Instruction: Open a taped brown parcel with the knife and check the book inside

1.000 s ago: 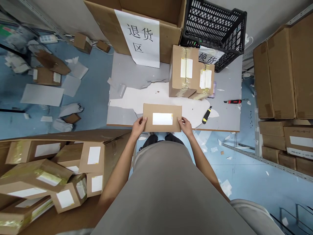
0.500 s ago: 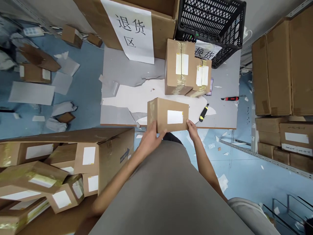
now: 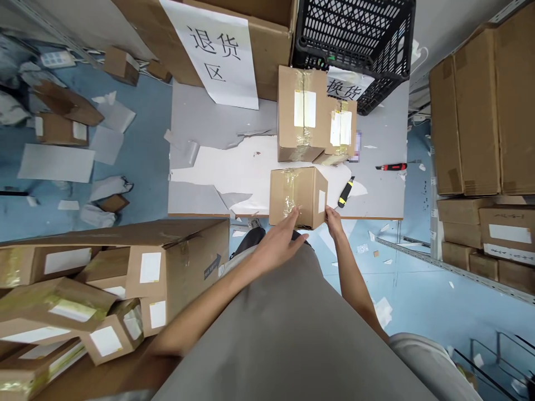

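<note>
A small cardboard box (image 3: 278, 195) is at the front edge of the table, its taped face toward me and a white label on its right side. My right hand (image 3: 334, 224) pinches its lower right corner. My left hand (image 3: 279, 245) is at the box's near edge with fingers stretched out and thumb apart; its fingertips overlap the tape, and whether they press on it I cannot tell. Just right of the box lies a black-and-yellow utility knife (image 3: 346, 192). Behind it stand a larger taped box (image 3: 288, 114) and a smaller taped box (image 3: 353, 120).
At the back are a big carton (image 3: 273, 61) with a paper sign and a black plastic crate (image 3: 334, 42). A red-and-black cutter (image 3: 393, 167) lies on the table (image 3: 217, 108). A large open carton (image 3: 196, 250) full of labelled boxes stands at left; stacked cartons (image 3: 478, 120) fill the right.
The small box has turned: its label has swung from the front to the right side and the taped face now shows. My left hand has moved right and its fingers have straightened.
</note>
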A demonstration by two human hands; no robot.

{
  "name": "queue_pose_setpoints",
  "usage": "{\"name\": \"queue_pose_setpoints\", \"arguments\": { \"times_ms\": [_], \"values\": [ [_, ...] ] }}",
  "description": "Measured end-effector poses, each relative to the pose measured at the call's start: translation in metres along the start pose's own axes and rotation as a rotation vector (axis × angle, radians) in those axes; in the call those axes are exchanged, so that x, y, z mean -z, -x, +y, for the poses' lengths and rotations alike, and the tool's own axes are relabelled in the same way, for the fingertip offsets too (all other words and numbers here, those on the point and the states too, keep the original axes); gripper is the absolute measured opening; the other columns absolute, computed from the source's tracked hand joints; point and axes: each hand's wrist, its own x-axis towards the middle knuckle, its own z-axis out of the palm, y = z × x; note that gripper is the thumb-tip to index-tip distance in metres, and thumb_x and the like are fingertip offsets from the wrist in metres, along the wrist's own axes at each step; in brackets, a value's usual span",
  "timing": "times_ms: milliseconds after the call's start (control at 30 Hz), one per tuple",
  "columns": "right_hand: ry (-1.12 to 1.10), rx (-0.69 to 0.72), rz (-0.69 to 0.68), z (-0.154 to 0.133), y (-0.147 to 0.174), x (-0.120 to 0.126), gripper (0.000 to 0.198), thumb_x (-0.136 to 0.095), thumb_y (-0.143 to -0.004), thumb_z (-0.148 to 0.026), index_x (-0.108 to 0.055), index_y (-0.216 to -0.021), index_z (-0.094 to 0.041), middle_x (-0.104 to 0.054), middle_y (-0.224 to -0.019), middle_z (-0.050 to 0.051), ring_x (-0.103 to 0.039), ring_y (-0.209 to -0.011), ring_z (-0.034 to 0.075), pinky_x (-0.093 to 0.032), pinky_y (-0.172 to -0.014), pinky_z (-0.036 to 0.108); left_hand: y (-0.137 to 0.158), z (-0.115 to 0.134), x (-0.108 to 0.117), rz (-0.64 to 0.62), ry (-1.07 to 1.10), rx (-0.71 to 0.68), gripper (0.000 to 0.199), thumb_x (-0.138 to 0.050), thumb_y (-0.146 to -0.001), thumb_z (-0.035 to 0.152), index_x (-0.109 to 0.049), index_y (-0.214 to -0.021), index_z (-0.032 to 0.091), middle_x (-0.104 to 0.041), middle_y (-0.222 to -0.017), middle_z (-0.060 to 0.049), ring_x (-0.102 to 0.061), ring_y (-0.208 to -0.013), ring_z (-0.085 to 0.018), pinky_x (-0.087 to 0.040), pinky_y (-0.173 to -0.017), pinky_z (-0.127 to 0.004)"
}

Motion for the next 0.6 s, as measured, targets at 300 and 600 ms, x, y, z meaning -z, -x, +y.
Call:
{"name": "queue_pose_setpoints", "arguments": {
  "times_ms": [300,600],
  "values": [
    [0.014,0.059,-0.031,-0.035,0.034,-0.077,0.063,-0.078,-0.080,-0.080,-0.065,-0.105,-0.023,-0.082,-0.119,0.018,-0.076,-0.119,0.033,-0.062,-0.109,0.052,0.000,-0.133,0.041,0.396,-0.073,0.433,0.062,-0.039,-0.116,0.055,-0.063,-0.156,0.014,-0.082,-0.129,-0.022,-0.077,-0.124,-0.045,-0.058,-0.107,-0.053],
    [0.287,0.374,-0.300,-0.106,0.126,-0.138,0.059,-0.060,-0.109,-0.064,-0.067,-0.151,-0.024,-0.062,-0.168,0.015,-0.060,-0.157,0.034,-0.050,-0.132,0.054,0.007,-0.260,0.060,0.679,0.305,0.617,0.049,-0.056,-0.106,0.048,-0.071,-0.136,0.012,-0.079,-0.136,-0.020,-0.073,-0.129,-0.033,-0.057,-0.116,-0.047]
  ]
}}
